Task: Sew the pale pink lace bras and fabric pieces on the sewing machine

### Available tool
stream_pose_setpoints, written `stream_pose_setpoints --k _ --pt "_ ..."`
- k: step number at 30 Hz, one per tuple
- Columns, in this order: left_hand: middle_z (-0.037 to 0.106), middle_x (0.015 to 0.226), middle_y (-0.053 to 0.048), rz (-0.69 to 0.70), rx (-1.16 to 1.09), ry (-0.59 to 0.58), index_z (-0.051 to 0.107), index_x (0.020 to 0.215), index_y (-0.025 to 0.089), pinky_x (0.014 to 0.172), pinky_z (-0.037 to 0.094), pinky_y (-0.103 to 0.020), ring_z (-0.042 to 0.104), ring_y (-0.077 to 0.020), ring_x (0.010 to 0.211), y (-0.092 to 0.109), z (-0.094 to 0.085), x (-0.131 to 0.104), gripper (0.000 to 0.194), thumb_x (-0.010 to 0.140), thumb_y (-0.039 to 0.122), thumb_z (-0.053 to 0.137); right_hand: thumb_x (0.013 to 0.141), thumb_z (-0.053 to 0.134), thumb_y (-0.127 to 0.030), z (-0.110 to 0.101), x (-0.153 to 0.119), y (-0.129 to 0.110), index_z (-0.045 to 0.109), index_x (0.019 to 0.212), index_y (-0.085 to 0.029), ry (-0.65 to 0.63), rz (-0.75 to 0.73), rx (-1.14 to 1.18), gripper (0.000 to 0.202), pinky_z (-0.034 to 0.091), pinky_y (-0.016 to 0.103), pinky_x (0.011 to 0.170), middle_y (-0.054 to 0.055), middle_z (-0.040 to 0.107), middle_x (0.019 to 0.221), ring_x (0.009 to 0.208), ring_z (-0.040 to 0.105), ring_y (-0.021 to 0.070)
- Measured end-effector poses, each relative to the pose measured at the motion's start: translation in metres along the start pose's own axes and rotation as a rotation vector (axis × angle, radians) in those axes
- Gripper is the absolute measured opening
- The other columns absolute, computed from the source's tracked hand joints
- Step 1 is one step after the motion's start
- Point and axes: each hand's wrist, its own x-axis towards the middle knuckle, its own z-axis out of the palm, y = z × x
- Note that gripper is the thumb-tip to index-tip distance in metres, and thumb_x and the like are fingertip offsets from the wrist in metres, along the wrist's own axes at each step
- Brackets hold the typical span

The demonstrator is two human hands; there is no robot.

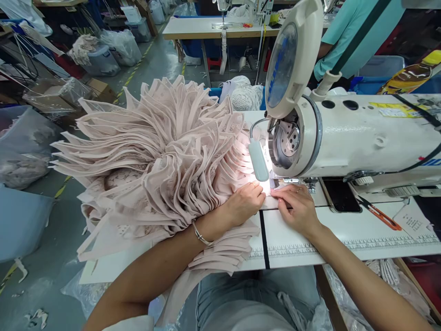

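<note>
A large heap of pale pink lace-trimmed fabric pieces (165,151), stacked in layers, covers the left side of the sewing table. My left hand (246,200) is closed on the edge of a piece just left of the needle area of the white sewing machine (351,133). A bracelet circles that wrist. My right hand (299,211) lies beside the presser foot, its fingers stretched forward with the tips touching the cloth and the thumb apart. A small lit lamp (258,161) hangs above the fingertips and partly hides the sewing spot.
Right of my right hand lie a black phone (341,194), orange-handled thread snips (381,214) and a handwritten paper tag (413,218). A printed ruler (347,246) runs along the table's front edge. Behind stand another sewing table (193,28) and a person in a teal shirt (358,37).
</note>
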Motion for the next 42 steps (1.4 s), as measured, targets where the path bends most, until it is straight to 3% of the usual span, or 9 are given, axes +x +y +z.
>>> stream_pose_setpoints --k 7,17,23,26,31,36,42 --pt "0.060 0.090 -0.009 -0.012 -0.002 -0.002 0.061 0.089 0.013 0.076 0.046 -0.033 0.055 -0.0215 0.087 0.000 0.001 0.000 0.024 0.100 0.004 0.041 0.082 0.048 -0.004 -0.002 -0.003 0.000 0.075 0.105 -0.026 -0.068 -0.023 0.050 0.042 0.051 0.036 0.085 0.000 0.079 0.096 0.089 0.071 0.0190" --pt "0.059 0.088 -0.009 -0.004 0.013 0.014 0.061 0.088 0.013 0.076 0.046 -0.033 0.055 -0.0211 0.086 0.001 0.001 0.001 0.025 0.100 0.004 0.040 0.083 0.047 -0.004 -0.001 -0.004 0.001 0.076 0.109 -0.028 -0.072 0.002 0.065 0.045 0.053 0.037 0.088 -0.001 0.079 0.097 0.090 0.072 0.0190" --pt "0.060 0.093 -0.009 -0.040 -0.028 -0.015 0.061 0.090 0.013 0.078 0.047 -0.033 0.056 -0.0214 0.090 0.001 0.002 0.000 0.021 0.098 0.005 0.044 0.085 0.051 -0.007 -0.002 -0.005 0.001 0.075 0.110 -0.026 -0.092 -0.082 0.011 0.040 0.050 0.041 0.092 0.002 0.078 0.101 0.093 0.070 0.0212" --pt "0.061 0.096 -0.009 -0.083 -0.077 0.029 0.061 0.091 0.014 0.082 0.049 -0.034 0.056 -0.0221 0.095 -0.001 0.005 -0.003 0.021 0.100 0.009 0.042 0.088 0.050 -0.008 0.000 -0.006 0.001 0.076 0.105 -0.027 -0.152 -0.030 -0.017 0.037 0.050 0.042 0.093 0.003 0.077 0.102 0.096 0.068 0.0220" --pt "0.061 0.120 -0.012 -0.069 -0.160 0.119 0.057 0.108 0.013 0.104 0.045 -0.041 0.054 -0.0242 0.116 -0.007 0.006 -0.013 0.022 0.096 0.003 0.042 0.089 0.045 -0.006 0.003 -0.008 0.003 0.078 0.091 -0.031 -0.139 0.107 -0.054 0.041 0.048 0.044 0.098 0.001 0.074 0.107 0.099 0.067 0.0215" --pt "0.060 0.127 -0.014 -0.036 -0.181 0.056 0.054 0.115 0.014 0.107 0.045 -0.042 0.053 -0.0258 0.125 -0.008 0.001 -0.015 0.028 0.092 0.001 0.044 0.088 0.046 -0.004 0.005 -0.010 0.004 0.078 0.095 -0.031 -0.145 0.091 -0.027 0.042 0.049 0.044 0.097 0.000 0.076 0.114 0.104 0.069 0.0220" --pt "0.060 0.126 -0.014 -0.051 -0.204 0.078 0.054 0.111 0.016 0.104 0.047 -0.043 0.058 -0.0247 0.116 -0.008 0.003 -0.015 0.023 0.093 0.005 0.046 0.090 0.045 -0.005 0.004 -0.009 0.004 0.075 0.097 -0.027 -0.139 0.027 -0.028 0.038 0.046 0.046 0.102 0.002 0.078 0.110 0.107 0.069 0.0223"
